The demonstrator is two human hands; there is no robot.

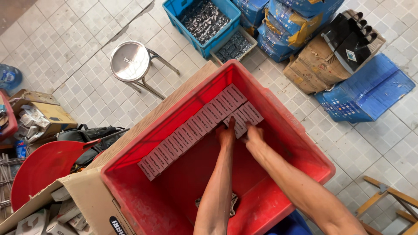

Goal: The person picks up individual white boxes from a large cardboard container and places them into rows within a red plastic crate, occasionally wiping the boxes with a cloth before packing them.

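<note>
Already, one long row of small pink boxes (191, 128) is laid in the red crate (300, 152); a second row is barely begun, its boxes pressed by the left hand (226, 134) and right hand (254, 135), fingers flat.

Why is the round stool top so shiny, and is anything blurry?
Head view: the round polished metal stool mirrors daylight, so it glares pale. The big red plastic crate is evenly lit, its inner walls slightly shaded. The left hand and right hand look sharp; straight lines bend near the picture edges.
</note>
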